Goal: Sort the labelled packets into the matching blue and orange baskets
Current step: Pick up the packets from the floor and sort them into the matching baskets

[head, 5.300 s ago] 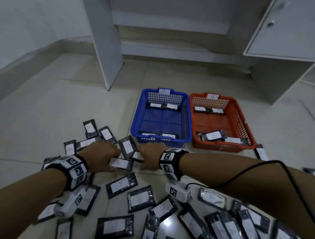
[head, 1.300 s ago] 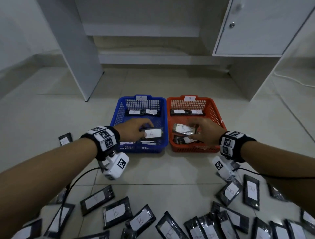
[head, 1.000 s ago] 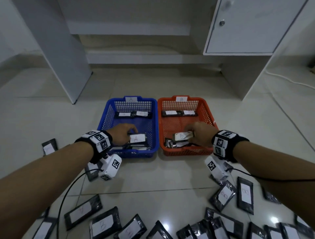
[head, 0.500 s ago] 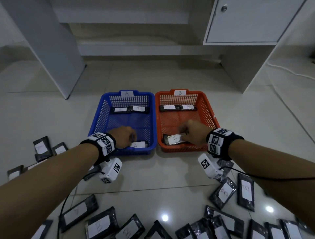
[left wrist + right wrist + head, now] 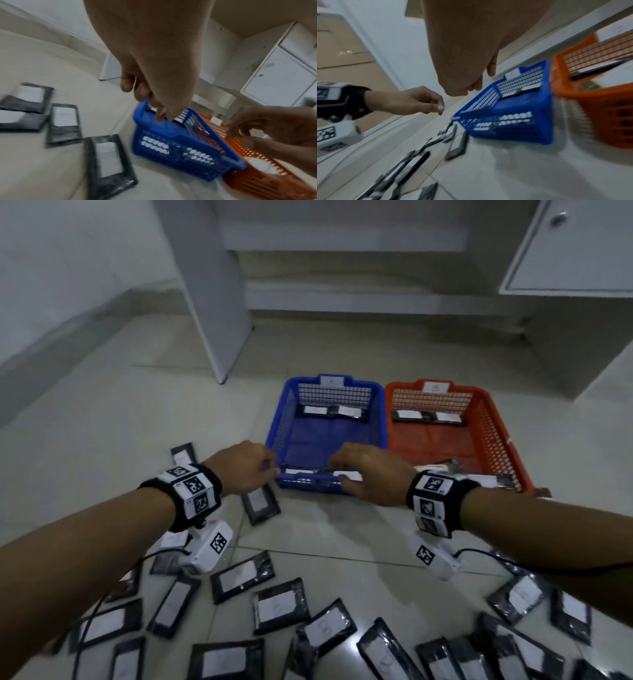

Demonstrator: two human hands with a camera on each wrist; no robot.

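The blue basket (image 5: 278, 426) and the orange basket (image 5: 498, 426) stand side by side on the tiled floor, each with a white label on its far rim. Both hold black packets with white labels, along the far wall (image 5: 332, 411) and by the near wall (image 5: 442, 467). My left hand (image 5: 269, 465) hovers just left of the blue basket's near left corner, fingers loosely curled and holding nothing. My right hand (image 5: 337, 470) hangs over the blue basket's near rim, fingers relaxed and holding nothing. The wrist views are blurred but show the left hand (image 5: 439, 108) and the right hand (image 5: 240, 129) without a packet.
Several loose packets (image 5: 281, 606) lie scattered over the near floor, and one packet (image 5: 260, 503) lies just by the blue basket's near left corner. A white cabinet panel (image 5: 212, 302) stands behind on the left, a cabinet door (image 5: 575, 244) at the back right.
Both hands let go of their packets in the baskets and drew back to the left. The right hand crossed from the orange basket to the blue basket's near rim.
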